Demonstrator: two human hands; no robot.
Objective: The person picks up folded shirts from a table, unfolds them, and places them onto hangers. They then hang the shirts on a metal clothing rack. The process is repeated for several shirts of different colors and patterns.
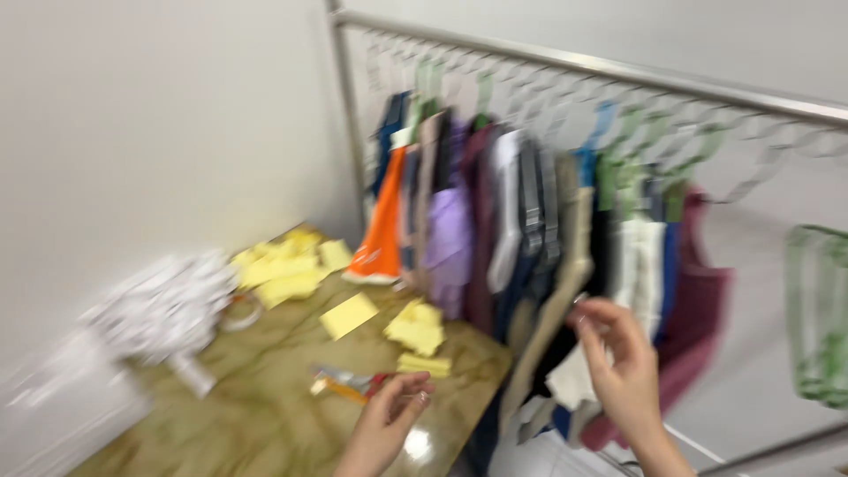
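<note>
Just ahead of the right hand [623, 367], its fingers loosely curled and holding nothing visible, hang the upright garments [565, 265]; the left hand [389, 420], half-curled, hovers farther off.

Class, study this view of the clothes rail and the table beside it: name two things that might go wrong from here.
The right hand reaches into tightly packed garments on the rail; tugging one might drag a neighbour off its hanger. The left hand hovers by the table's edge, close to yellow paper slips and small tools it might knock off.
</note>
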